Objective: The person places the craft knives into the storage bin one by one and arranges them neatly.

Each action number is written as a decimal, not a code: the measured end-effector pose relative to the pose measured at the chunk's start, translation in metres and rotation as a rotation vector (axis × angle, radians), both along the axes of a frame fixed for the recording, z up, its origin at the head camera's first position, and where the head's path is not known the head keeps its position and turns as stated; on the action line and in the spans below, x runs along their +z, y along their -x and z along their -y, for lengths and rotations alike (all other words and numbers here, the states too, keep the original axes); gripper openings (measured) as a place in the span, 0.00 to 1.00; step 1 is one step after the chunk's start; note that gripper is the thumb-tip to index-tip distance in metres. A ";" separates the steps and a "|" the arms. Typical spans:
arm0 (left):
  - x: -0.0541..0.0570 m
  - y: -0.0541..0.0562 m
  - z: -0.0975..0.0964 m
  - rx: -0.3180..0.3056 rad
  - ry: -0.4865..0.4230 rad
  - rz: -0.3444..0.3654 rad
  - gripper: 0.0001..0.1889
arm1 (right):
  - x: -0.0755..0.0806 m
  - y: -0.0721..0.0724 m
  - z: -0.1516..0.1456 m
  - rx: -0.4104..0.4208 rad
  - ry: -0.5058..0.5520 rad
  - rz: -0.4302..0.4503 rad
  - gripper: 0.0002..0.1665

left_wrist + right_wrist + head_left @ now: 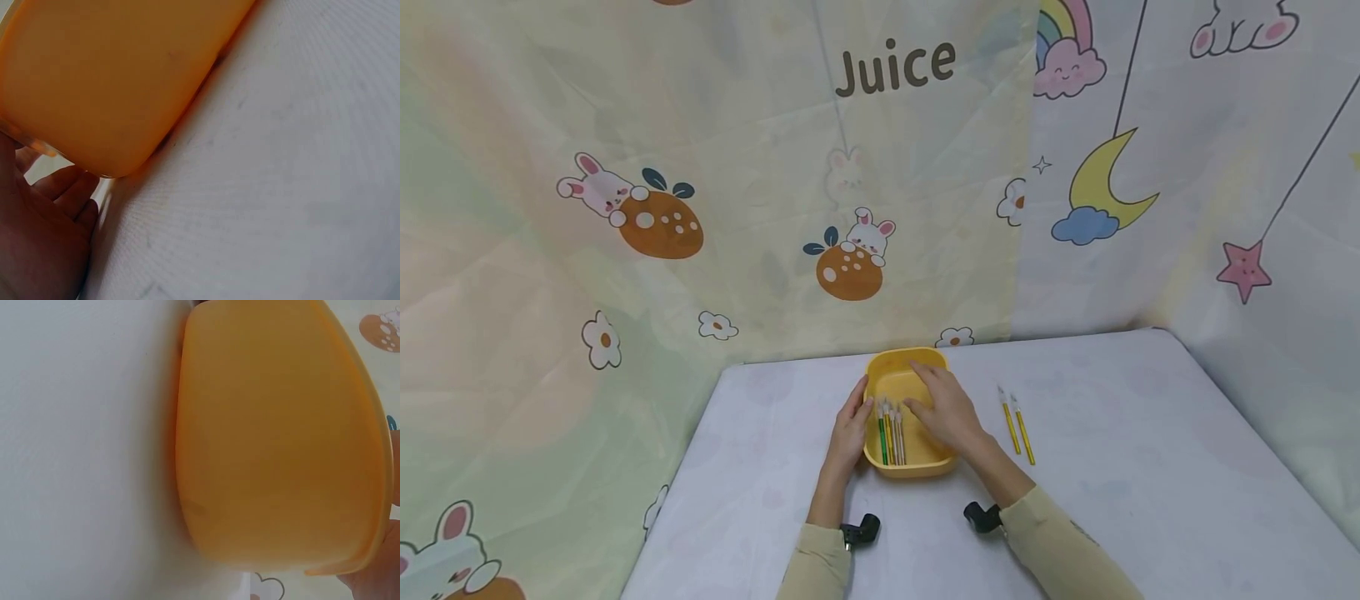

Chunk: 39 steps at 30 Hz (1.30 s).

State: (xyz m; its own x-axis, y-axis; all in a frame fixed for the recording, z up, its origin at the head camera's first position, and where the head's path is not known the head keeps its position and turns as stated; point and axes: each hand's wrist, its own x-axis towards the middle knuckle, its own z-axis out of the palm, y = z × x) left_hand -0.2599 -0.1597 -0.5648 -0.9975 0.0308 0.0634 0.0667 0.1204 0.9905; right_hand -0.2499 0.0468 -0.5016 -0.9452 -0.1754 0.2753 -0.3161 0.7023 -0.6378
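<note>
In the head view a yellow plastic basket [936,468] with rounded corners stands on the table. Several slim pencil-like sticks [891,435], green, yellow and brownish with pale pointed tips, lie side by side in its left half. My left hand [848,429] holds the basket's left side, thumb at the rim and fingers along the outer wall. Over the basket's right side reaches my right hand [951,410], fingers spread above the inside, with nothing seen in its grasp. The basket's outer wall fills much of the left wrist view [112,81] and right wrist view [281,437].
Two yellow sticks [1017,425] with pale tips lie on the white table [1112,467], right of the basket and the right forearm. Printed cloth walls [760,250] rise behind the table and at its sides. A black wrist camera [861,530] sits on the left wrist.
</note>
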 end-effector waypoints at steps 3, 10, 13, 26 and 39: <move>0.000 0.000 0.000 0.005 0.003 0.009 0.26 | 0.000 0.000 -0.005 0.002 0.029 -0.044 0.40; 0.001 -0.001 -0.001 0.021 0.007 0.026 0.26 | 0.001 -0.001 -0.019 -0.006 0.088 -0.083 0.39; 0.001 -0.001 -0.002 0.021 0.006 0.023 0.26 | 0.000 0.000 -0.026 -0.026 0.100 -0.078 0.39; 0.002 -0.001 -0.002 0.026 0.011 0.024 0.26 | -0.007 -0.004 -0.049 -0.097 0.144 -0.035 0.43; 0.000 -0.001 -0.002 0.016 -0.011 0.016 0.26 | -0.009 -0.004 -0.060 -0.120 0.136 -0.025 0.43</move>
State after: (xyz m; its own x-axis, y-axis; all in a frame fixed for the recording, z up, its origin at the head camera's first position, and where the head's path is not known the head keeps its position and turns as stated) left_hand -0.2586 -0.1580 -0.5647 -0.9987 0.0143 0.0481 0.0494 0.1106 0.9926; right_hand -0.2458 0.1068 -0.5103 -0.9498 -0.0217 0.3122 -0.2522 0.6439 -0.7224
